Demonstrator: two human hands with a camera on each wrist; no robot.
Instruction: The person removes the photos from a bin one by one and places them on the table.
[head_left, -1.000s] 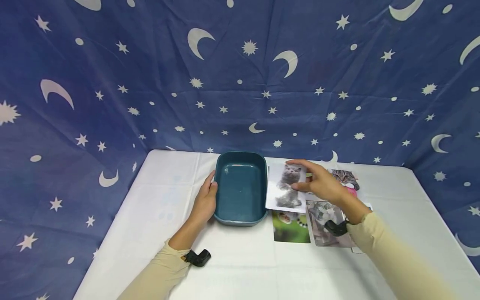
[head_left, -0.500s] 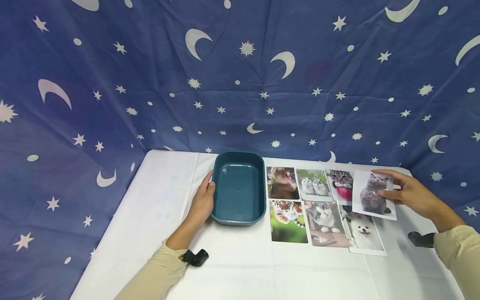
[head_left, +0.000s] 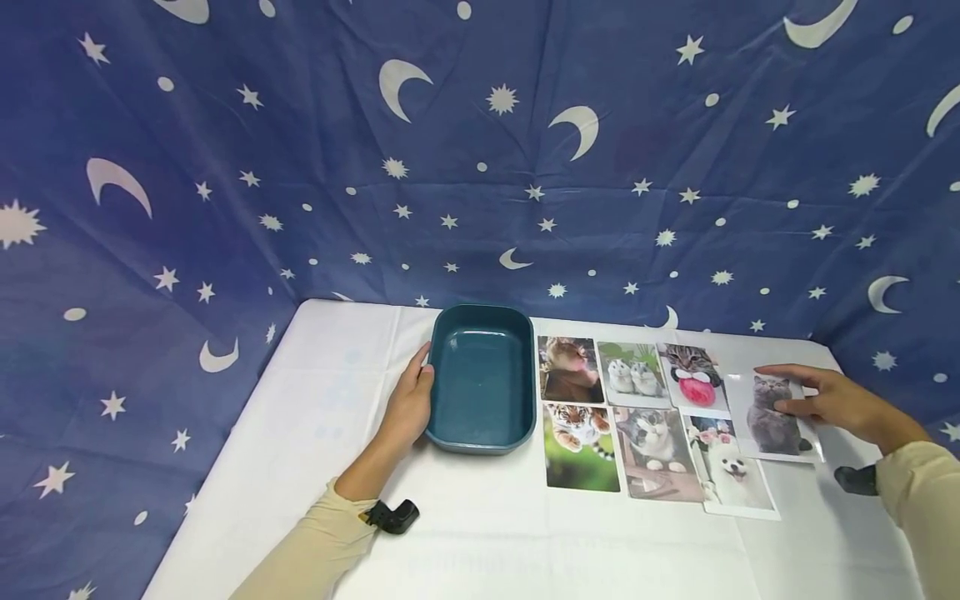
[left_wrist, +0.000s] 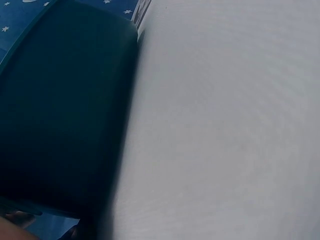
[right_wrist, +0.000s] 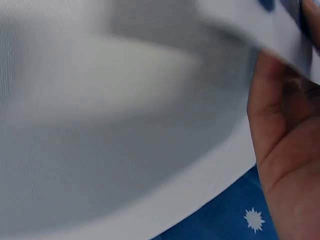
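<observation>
At the right of the table, my right hand (head_left: 840,406) pinches a white-bordered photo card of a grey cat (head_left: 772,421). The card is close over the white cloth and overlaps the corner of the white dog card (head_left: 735,475). In the right wrist view, the pale card (right_wrist: 260,17) is blurred between the fingers and thumb. My left hand (head_left: 407,404) rests along the left side of a dark teal plastic bin (head_left: 433,400), fingers against its outer wall. The left wrist view shows mostly that bin's side (left_wrist: 65,110).
Several animal photo cards lie in two rows right of the bin: a brown animal card (head_left: 570,371), a hamster card (head_left: 632,375), a tabby card (head_left: 693,379), a tiger cub card (head_left: 581,446) and a grey-and-white cat card (head_left: 658,454). A blue starry cloth (head_left: 480,192) hangs behind.
My right hand has carried the grey cat card from beside the bin to the far right, past the other cards, then lowered it. My left hand has stayed at the bin.
</observation>
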